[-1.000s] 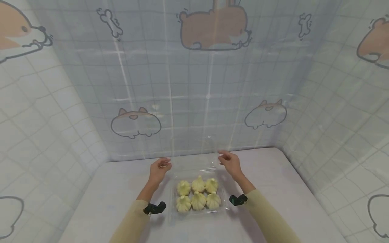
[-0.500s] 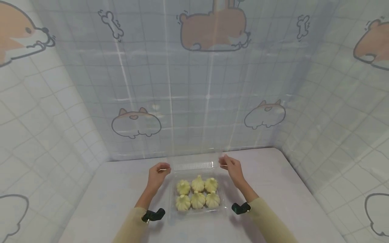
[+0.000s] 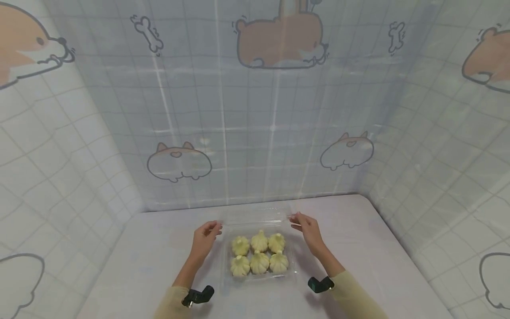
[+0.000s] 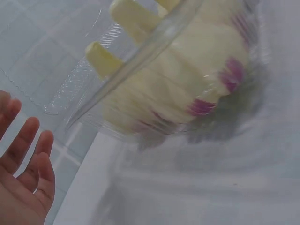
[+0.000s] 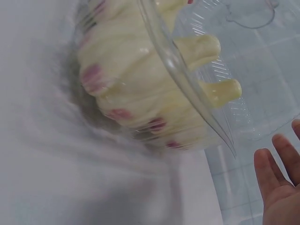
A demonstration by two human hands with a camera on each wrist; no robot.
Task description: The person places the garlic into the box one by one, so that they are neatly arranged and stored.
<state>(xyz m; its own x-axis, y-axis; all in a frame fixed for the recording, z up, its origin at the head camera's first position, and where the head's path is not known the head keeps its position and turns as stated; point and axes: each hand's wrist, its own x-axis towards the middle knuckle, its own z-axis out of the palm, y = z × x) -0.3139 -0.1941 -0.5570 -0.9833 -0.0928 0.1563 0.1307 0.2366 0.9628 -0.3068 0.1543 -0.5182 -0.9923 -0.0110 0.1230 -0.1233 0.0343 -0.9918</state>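
A clear plastic clamshell box (image 3: 295, 269) stands in the middle of the table, holding several pale garlic bulbs (image 3: 260, 262) in two rows. Purple patches show low on the bulbs in both wrist views. The box's transparent lid (image 3: 256, 215) is raised at the far side and leans back. My left hand (image 3: 204, 239) is beside the lid's left end, fingers loosely bent. At the lid's right end is my right hand (image 3: 311, 230), its fingertips very near the corner. Both wrist views show relaxed fingers with nothing between them; contact with the lid is not clear.
The box stands on a pale table (image 3: 159, 248) with a rounded far right corner. Behind it and at both sides hangs a light checked curtain (image 3: 255, 110) with cartoon dogs and bones. Black wrist cameras (image 3: 198, 296) are strapped over the sleeves.
The lid has dropped from nearly upright to a lower, backward lean. Both hands have moved slightly down and toward me alongside it. The garlic bulbs and box base have stayed in place.
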